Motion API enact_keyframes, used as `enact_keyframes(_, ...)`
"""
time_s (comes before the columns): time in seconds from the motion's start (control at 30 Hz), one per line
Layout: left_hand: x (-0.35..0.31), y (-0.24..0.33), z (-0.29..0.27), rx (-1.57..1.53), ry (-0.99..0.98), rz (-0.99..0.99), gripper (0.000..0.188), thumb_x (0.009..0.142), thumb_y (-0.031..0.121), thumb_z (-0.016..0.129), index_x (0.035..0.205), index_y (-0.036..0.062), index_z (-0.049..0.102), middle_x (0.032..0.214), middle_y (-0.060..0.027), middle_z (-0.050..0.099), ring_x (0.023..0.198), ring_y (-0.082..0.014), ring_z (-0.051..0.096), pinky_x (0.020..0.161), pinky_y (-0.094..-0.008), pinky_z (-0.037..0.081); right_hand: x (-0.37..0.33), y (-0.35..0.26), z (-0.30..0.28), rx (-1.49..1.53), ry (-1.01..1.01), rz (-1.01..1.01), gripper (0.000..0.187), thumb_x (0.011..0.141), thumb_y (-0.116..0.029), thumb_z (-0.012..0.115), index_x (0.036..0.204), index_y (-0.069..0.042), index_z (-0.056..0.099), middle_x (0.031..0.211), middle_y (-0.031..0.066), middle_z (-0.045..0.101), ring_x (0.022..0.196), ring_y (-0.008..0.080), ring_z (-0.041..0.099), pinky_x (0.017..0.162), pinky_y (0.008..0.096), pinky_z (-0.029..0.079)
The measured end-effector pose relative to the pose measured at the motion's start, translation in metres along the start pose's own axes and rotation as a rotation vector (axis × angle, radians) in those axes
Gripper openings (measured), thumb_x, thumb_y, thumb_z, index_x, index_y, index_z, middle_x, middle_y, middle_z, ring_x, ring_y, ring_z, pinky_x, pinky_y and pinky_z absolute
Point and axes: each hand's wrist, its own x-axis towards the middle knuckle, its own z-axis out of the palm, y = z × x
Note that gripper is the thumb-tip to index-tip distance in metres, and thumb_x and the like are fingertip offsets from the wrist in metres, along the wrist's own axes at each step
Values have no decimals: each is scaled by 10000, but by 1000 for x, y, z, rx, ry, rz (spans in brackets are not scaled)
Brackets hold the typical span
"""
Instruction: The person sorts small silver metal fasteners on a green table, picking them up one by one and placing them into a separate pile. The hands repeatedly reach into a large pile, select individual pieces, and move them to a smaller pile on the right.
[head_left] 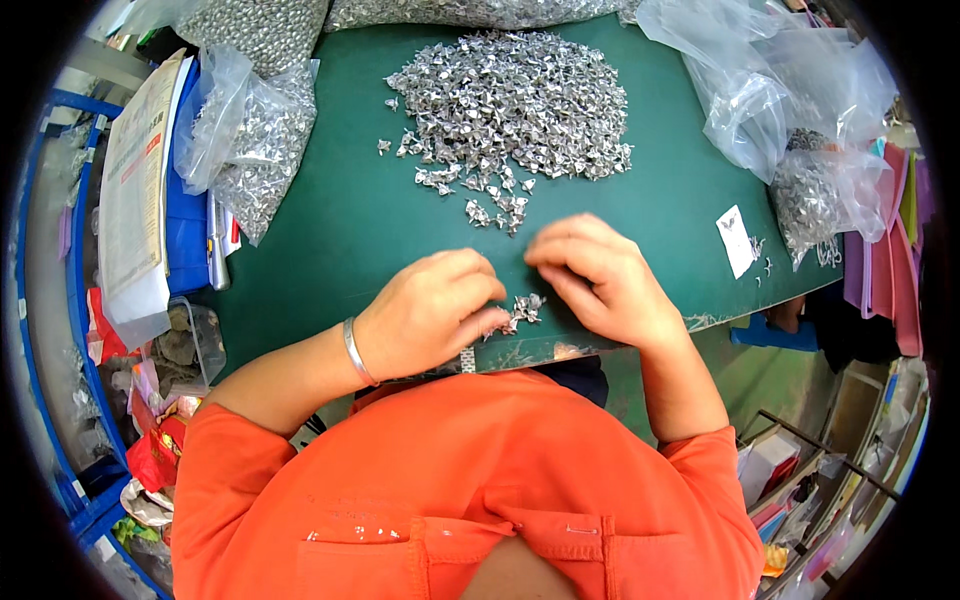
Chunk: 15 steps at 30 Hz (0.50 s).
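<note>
A large heap of small silver metal parts with pointed prongs (pixel 515 105) lies on the green tabletop (pixel 340 180), a few strays trailing toward me. Close to the near edge sits a little cluster of the same parts (pixel 523 314), between my hands. My left hand (pixel 430 308), with a silver bangle at the wrist, is closed beside this cluster; its thumb tip reaches the parts, and what the fingers pinch is hidden. Slightly blurred, my right hand (pixel 598 278) hovers right of the cluster, fingers bent and thumb apart, with no part visible in it.
Clear bags of metal parts stand at the left (pixel 265 140) and right (pixel 810 195); another full bag (pixel 470 12) lines the far edge. A white paper slip (pixel 735 242) lies at the right. Left of the table are papers (pixel 140 190) and a blue rack (pixel 75 260).
</note>
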Motion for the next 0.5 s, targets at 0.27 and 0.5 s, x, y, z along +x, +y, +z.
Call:
enact_keyframes(0.27,19,-21,-9,149,196,-101,206,843,-73,673,1037,-8,648,1001,-158,631,924,-347,648,800,-382,536,11,13,3,-262,196,-39,321,766,99,626,1046,-43,693,1062,122,670,971,346,635,845,420,536)
enact_keyframes(0.5,21,-24,-10,148,275,-127,174,877,-99,619,1024,-15,660,973,-154,642,893,-325,660,789,-365,536,10,5,18,-355,165,-81,186,784,-5,737,957,-53,684,986,77,648,927,292,614,799,397,490)
